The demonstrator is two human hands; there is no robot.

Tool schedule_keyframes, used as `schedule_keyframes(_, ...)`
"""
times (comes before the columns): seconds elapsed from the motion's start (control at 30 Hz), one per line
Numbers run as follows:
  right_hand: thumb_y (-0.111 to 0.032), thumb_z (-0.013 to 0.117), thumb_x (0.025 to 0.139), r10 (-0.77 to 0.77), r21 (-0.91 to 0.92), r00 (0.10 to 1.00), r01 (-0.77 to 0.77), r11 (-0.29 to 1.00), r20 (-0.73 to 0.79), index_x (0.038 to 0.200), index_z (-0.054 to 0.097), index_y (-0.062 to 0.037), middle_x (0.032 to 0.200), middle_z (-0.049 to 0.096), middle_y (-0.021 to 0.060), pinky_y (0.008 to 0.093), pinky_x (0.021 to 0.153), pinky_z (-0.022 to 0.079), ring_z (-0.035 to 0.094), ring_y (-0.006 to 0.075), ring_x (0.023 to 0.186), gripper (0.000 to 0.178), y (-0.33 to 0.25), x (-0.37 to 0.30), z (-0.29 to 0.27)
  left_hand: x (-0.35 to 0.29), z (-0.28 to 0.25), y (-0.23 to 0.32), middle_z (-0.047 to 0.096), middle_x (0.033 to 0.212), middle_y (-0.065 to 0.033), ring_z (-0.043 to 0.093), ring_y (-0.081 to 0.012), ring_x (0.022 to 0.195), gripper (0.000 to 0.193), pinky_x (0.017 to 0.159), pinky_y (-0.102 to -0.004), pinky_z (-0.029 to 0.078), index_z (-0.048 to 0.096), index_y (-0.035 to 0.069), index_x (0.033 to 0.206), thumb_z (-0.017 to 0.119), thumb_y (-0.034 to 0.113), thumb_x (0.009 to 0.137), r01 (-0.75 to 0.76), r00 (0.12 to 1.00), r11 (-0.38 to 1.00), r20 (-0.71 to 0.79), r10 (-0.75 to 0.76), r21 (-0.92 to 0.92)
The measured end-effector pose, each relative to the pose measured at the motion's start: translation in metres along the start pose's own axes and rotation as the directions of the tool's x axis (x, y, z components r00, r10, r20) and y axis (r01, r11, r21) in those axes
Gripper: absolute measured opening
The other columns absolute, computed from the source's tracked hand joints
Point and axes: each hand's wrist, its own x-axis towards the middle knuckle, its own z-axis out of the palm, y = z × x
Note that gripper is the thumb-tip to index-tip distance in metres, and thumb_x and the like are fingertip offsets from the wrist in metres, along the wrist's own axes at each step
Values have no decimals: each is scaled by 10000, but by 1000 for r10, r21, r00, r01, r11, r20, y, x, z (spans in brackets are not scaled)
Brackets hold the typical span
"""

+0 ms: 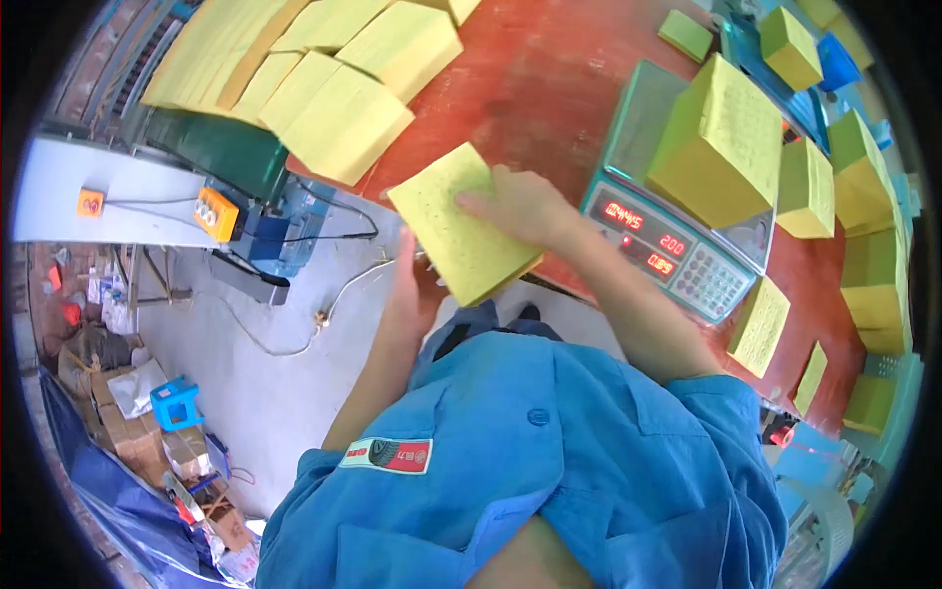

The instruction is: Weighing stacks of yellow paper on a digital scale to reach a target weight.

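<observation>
I hold a thick stack of yellow paper sheets (459,228) over the near edge of the red table (549,69). My right hand (520,204) lies on top of the stack with fingers pressed flat. My left hand (410,290) supports it from beneath and at its left side, partly hidden by the paper. To the right stands a digital scale (677,250) with red lit digits, and a tall block of yellow paper (719,145) rests on its pan.
More yellow stacks (343,118) lie fanned along the table's far left, and several others (863,187) crowd the right edge. A green and blue machine (265,211) with an orange button box stands to the left. Below are grey floor, a blue stool (177,401) and cardboard boxes.
</observation>
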Motion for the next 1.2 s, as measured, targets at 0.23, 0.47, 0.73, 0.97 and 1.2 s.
schedule_keyframes(0.23, -647, 494, 881, 85, 32, 993, -82, 996, -79, 1196, 546, 83, 1071, 673, 271, 458, 890, 522, 667, 393, 1011, 796, 1, -20, 6, -20, 11, 8, 443, 1488, -92, 448, -259, 1346, 606, 1110, -436, 359, 341, 78, 1491, 334, 483, 1041, 71, 997, 997, 16, -71, -12)
schedule_keyframes(0.47, -570, 547, 913, -20, 332, 988, 71, 941, -153, 1288, 511, 58, 1102, 650, 302, 450, 898, 509, 647, 403, 1052, 732, 35, -34, 28, 4, -14, 3, 527, 1373, -130, 513, -264, 1266, 585, 1042, -416, 437, 416, 66, 1423, 564, 319, 916, -74, 995, 993, 66, 68, 89)
schedule_keyframes(0.73, -458, 536, 987, 52, 831, 972, 166, 530, -228, 1416, 447, -1, 1191, 614, 136, 311, 710, 546, 623, 169, 943, 633, 41, -105, 12, -5, 49, 87, 542, 1368, -164, 561, -248, 1226, 504, 1025, -386, 461, 447, -11, 1387, 398, 316, 1007, -127, 909, 985, 411, 68, 119)
schedule_keyframes(0.97, -386, 524, 993, 222, 401, 444, 365, 840, -868, 1288, 551, 29, 1055, 639, 82, 283, 739, 485, 601, 158, 921, 510, 43, -183, -116, 68, 237, 114, 556, 1303, -152, 556, -246, 1192, 410, 1000, -377, 461, 467, 15, 1360, 545, 167, 987, -940, 157, 339, 927, 340, 35)
schedule_keyframes(1.2, -317, 531, 1004, 560, 739, 514, 599, 308, -650, 1143, 651, -39, 939, 685, -13, 219, 648, 499, 639, 60, 792, 333, 128, -168, -202, 108, 375, 101, 557, 1260, -139, 528, -316, 1156, 800, 895, -572, 439, 512, 129, 1361, 635, 650, 767, -217, 536, 839, 779, -325, 499)
